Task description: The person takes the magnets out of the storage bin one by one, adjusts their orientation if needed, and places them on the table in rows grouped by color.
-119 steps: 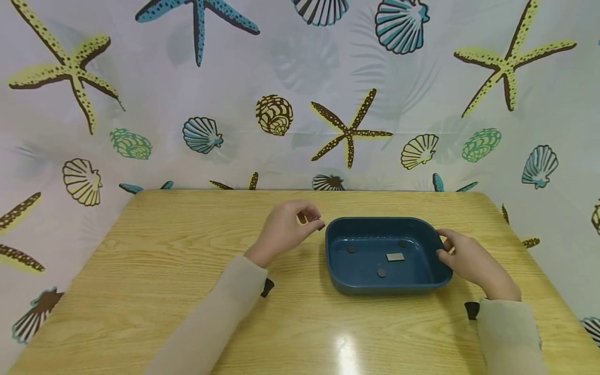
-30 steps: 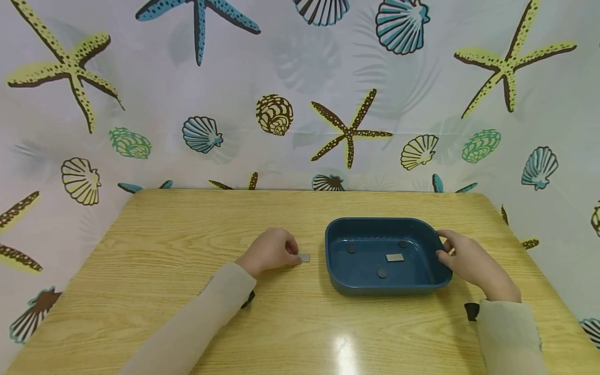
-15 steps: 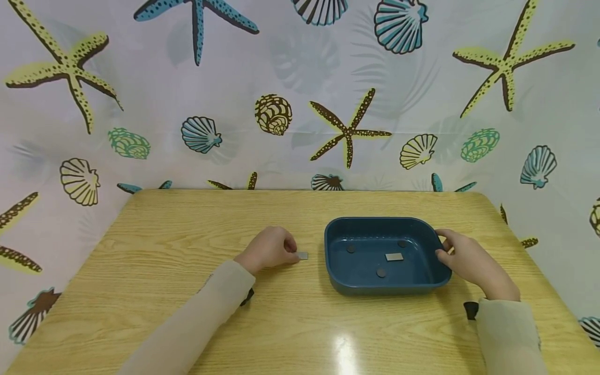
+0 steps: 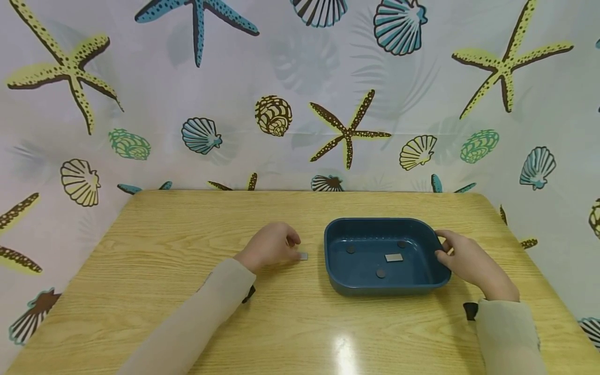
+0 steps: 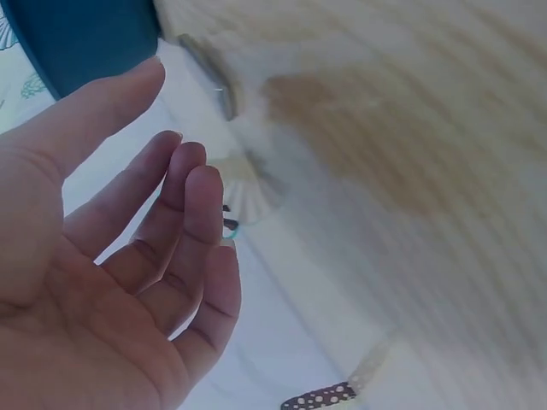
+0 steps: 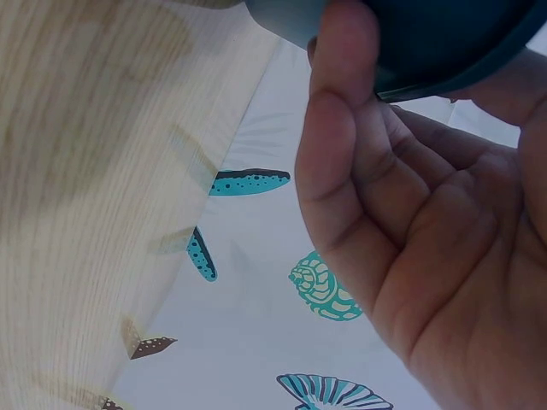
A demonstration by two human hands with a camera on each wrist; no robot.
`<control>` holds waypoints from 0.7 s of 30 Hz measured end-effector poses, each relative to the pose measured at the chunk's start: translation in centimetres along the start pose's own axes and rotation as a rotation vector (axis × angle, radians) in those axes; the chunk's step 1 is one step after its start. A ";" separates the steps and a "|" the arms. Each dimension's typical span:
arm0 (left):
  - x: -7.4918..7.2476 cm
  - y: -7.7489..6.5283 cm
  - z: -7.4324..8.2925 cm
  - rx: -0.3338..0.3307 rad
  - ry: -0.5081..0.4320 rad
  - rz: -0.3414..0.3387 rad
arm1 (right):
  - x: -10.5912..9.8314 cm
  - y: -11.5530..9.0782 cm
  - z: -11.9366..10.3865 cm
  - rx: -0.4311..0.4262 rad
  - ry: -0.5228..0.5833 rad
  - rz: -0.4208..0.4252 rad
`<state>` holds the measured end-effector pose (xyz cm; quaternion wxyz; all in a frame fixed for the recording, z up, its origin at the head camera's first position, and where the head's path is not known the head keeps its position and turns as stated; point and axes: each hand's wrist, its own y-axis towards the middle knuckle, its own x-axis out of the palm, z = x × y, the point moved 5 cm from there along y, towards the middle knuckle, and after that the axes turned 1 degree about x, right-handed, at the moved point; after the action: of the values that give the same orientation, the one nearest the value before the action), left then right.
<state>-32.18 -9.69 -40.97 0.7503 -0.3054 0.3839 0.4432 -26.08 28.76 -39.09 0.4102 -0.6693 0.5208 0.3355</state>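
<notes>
A small flat silver-grey rectangular piece [image 4: 303, 256] lies on the wooden table, left of a dark blue plastic bin [image 4: 384, 290]. My left hand [image 4: 272, 245] is right beside that piece. In the left wrist view its thumb and loosely bent fingers are apart with nothing between them, and the metallic-looking piece [image 5: 209, 77] lies beyond the fingertips. My right hand [image 4: 466, 260] grips the bin's right rim, thumb on one side of the wall and fingers on the other. In the right wrist view the bin [image 6: 444, 51] shows between thumb and fingers.
On the bin's floor lie another flat light rectangular piece [image 4: 394, 257] and three dark round discs, one [image 4: 380, 273] toward the front. A cloth with starfish and shell prints [image 4: 300, 73] hangs behind the table [image 4: 187, 224].
Four seconds ago my left hand pinched a small piece near the bin's left rim. It moved left and down to the table, and has now let go of the rectangular piece. My right hand stays put.
</notes>
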 end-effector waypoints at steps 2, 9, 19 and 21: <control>-0.2 0.1 0.4 0.002 -0.011 0.001 | 0.0 0.0 0.0 -0.001 0.002 0.000; -0.8 0.6 2.1 0.063 0.020 0.024 | 0.0 0.0 0.0 -0.007 -0.002 0.002; -1.5 1.3 5.6 0.116 0.051 0.052 | 0.0 0.1 0.2 -0.003 -0.001 0.005; -1.5 1.5 6.3 0.129 0.048 0.057 | 0.0 0.1 0.2 -0.004 0.001 0.007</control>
<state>-32.08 -4.68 -36.63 0.7460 -0.2557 0.4383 0.4313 -26.15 28.96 -39.19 0.4074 -0.6685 0.5225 0.3377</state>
